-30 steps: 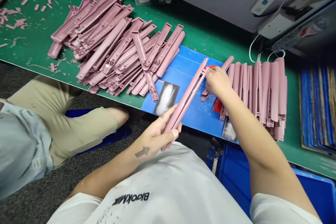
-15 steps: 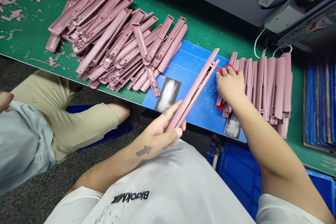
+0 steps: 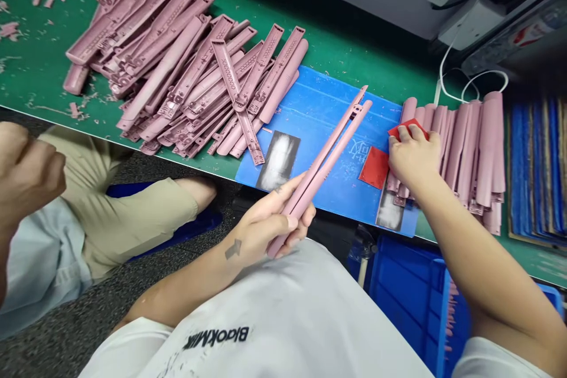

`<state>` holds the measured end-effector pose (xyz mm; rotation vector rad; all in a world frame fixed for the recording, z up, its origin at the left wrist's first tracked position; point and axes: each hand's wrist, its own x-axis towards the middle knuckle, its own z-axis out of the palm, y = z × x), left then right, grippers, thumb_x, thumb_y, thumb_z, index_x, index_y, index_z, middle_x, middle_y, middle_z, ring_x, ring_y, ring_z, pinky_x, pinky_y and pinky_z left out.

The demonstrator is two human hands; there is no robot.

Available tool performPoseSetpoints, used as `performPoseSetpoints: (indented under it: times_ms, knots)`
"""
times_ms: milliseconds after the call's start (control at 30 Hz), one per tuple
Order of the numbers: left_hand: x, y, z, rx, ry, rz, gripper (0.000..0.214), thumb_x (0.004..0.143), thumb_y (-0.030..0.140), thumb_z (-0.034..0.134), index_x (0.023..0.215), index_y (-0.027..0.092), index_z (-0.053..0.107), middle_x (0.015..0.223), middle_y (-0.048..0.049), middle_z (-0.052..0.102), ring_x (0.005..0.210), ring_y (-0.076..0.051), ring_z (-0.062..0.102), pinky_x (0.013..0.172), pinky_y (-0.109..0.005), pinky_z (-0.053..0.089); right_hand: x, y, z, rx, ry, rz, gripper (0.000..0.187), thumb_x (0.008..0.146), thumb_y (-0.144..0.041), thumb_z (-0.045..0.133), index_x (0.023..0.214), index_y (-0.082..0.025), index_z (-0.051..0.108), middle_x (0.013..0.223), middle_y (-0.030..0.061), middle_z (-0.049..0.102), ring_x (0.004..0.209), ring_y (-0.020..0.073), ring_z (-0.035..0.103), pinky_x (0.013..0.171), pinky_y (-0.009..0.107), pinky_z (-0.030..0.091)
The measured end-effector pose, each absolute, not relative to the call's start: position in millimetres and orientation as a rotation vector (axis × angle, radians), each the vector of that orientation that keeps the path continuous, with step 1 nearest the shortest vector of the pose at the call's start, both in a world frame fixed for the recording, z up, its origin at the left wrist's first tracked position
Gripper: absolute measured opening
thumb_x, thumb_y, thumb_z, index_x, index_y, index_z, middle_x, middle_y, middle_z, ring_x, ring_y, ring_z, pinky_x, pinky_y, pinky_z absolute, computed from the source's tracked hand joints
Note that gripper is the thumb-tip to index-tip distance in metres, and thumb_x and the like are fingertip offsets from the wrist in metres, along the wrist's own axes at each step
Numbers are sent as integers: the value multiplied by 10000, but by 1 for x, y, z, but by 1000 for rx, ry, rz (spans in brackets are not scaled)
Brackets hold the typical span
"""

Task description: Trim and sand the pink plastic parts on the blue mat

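Green workbench [image 3: 354,56], pink plastic parts [image 3: 177,74]

bright even light, soft shadows, blurred edges

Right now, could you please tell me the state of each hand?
Left hand: closed, holding a long pink plastic part.
Right hand: closed on a red pad.

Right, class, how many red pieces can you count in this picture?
2: one red piece lies on the blue mat, and another red piece sits under the right hand. More may be hidden among the stacks.
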<state>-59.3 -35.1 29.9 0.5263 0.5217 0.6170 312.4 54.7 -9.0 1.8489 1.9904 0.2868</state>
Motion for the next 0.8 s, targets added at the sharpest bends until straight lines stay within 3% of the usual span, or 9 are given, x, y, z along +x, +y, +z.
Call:
performPoseSetpoints:
  times_ms: [167,300,400,533,600,700,800]
  knots:
    - [-51,-31,27,509,510,579,727,916,237,698,1614,333,517,1044,-18,605,623,-64,527,457,-149,419,338,36,-12,1904,2003,271,490,1134,-183,336,1441,-59,699,1633,259,586,1509,402,497,1114,587,394]
    - [-40,-29,28,514,529,532,750,928,287,720,1632,303,463,1021,-8,603,616,-62,530,453,-152,415,351,30,-19,1959,2096,236,482,1118,-204,391,1468,-83,699,1639,255,591,1542,406,498,1153,614,410]
    - [-33,-24,26,578,582,504,761,942,328,715,1641,277,416,997,2,598,597,-62,514,438,-158,400,358,32,-18,2043,2143,191,482,1077,-183,458,1488,-107,699,1622,236,618,1526,405,540,1150,605,476]
    - [-25,-5,11,783,776,429,715,878,212,714,1537,254,440,994,22,621,546,-38,465,423,-149,383,349,26,-7,2256,2264,124,560,1043,-154,446,1564,-105,645,1572,207,671,1440,382,641,1167,581,549]
    - [-22,7,-1,888,883,328,675,860,190,715,1491,232,480,950,31,630,515,-38,455,407,-154,393,327,17,-6,2363,2439,102,627,1023,-133,439,1635,-133,575,1626,171,632,1493,357,611,1239,578,515]
    - [-20,20,-17,1013,1019,206,695,956,275,674,1617,236,460,786,58,589,458,-67,480,395,-176,435,283,7,-18,2212,2713,-42,654,1027,-113,430,1666,-200,542,1714,120,543,1605,310,507,1314,565,451]
    - [-30,20,-23,1116,1080,221,785,985,380,696,1701,258,397,906,5,647,507,-99,569,426,-233,540,256,11,-39,2067,2687,-201,611,1051,-93,387,1623,-175,586,1726,134,521,1641,306,457,1325,562,436]
